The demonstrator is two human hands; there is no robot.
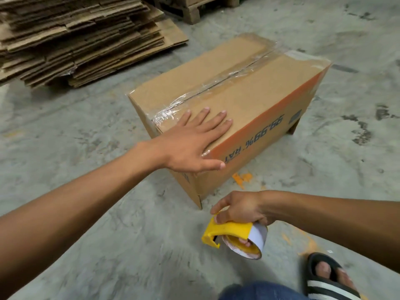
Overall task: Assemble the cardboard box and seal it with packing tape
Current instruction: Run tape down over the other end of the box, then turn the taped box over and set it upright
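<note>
The box (233,109) sits closed on the floor (108,234), clear tape (216,83) along its top seam. The left hand (190,141) lies flat on the near end of its top, fingers spread, gripping nothing. The right hand (240,210), nearer and apart from the box, clasps a yellow tape dispenser (229,231). Flattened cartons (82,40) are stacked beyond.

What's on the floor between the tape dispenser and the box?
Head view: bare concrete floor with an orange paint mark between the tape dispenser and the box. No objects.
</note>
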